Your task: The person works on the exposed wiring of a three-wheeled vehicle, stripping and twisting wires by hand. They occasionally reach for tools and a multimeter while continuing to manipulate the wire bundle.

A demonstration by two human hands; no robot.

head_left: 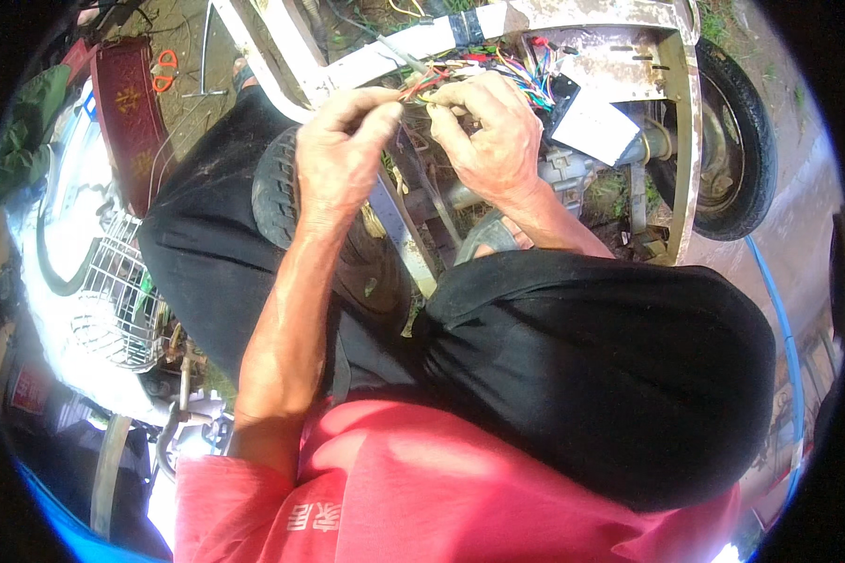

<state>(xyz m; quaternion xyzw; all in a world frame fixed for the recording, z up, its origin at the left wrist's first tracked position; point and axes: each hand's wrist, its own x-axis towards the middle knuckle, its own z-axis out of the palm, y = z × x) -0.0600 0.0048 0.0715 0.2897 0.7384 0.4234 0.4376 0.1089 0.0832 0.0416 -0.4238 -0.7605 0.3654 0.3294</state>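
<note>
Both hands are raised over a white metal vehicle frame, a short gap apart. My left hand pinches the end of a thin reddish wire between thumb and forefinger. My right hand is closed too, with thumb and finger pressed on thin wires, one of them yellow-green. Past its knuckles spreads a tangle of coloured wires with connectors. Where exactly the wire ends meet between the fingers is too small to make out. Beside the tangle sits a white flat piece on a black box.
One tyre stands under my left forearm, and a larger wheel is at the far right. Left of me are a dark red panel, orange-handled scissors, a T-shaped metal tool and a white wire basket. A blue hose runs down the right.
</note>
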